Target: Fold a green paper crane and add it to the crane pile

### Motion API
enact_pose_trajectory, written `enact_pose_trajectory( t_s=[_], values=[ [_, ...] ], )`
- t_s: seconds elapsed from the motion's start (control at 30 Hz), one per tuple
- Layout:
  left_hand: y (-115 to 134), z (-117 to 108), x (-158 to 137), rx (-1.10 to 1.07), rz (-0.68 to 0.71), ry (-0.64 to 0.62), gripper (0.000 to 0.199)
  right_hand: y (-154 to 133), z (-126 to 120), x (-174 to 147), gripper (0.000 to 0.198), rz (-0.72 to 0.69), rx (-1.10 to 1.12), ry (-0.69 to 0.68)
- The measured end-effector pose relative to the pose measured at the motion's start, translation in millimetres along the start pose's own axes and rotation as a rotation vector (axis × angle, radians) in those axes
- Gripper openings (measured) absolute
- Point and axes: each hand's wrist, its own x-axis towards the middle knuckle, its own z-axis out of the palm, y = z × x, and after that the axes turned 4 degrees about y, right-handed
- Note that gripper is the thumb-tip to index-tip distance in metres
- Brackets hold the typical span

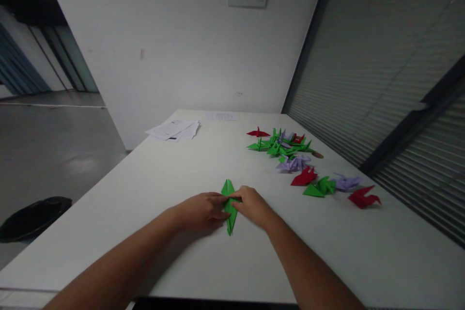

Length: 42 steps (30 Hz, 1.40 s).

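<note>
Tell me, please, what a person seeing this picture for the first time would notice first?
The eye goes first to the two hands, left hand and right hand, pressing a pointed green folded paper flat on the white table at the near middle. Next comes the scatter of finished paper cranes in green, red and lilac, lying farther back on the right side. A small stack of white sheets lies at the far left edge.

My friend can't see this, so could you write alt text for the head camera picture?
Two bare hands, left and right, press a pointed green paper fold flat on a white table. Finished cranes in green, red and lilac lie beyond on the right, and papers at the far left edge.
</note>
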Motion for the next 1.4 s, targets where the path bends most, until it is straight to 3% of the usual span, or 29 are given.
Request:
enact_pose_trajectory(
  t_s=[0.17,0.33,0.53,0.73,0.97,1.23,1.4],
  values=[
    [-3.3,-6.8,-6.9,-0.050,0.046,-0.130,0.041,5.2,1.8,-0.1,0.030,-0.011,-0.005,0.020],
    [-4.6,-5.6,-10.6,-0.118,-0.026,-0.210,0.046,13.2,-4.4,-3.0,0.032,-0.036,0.057,-0.005],
    [-7.1,-4.1,-14.0,-0.175,-0.066,-0.203,0.043,21.9,-12.1,-5.5,0.054,-0.014,0.127,-0.016],
    [-11.4,-6.0,-15.4,-0.243,-0.095,-0.218,0.042,19.0,-14.3,-5.7,0.031,-0.162,0.163,-0.052],
    [-13.3,-2.0,-16.7,-0.270,-0.058,-0.206,0.040,20.5,-16.5,-5.2,0.016,-0.178,0.232,-0.094],
    [-12.1,-2.5,-15.1,-0.270,-0.070,-0.215,0.038,18.9,2.2,2.3,0.008,-0.075,0.186,0.071],
    [-12.9,0.1,-16.1,-0.258,-0.095,-0.257,0.041,23.5,13.8,6.7,0.019,-0.028,0.052,0.166]
  ],
)
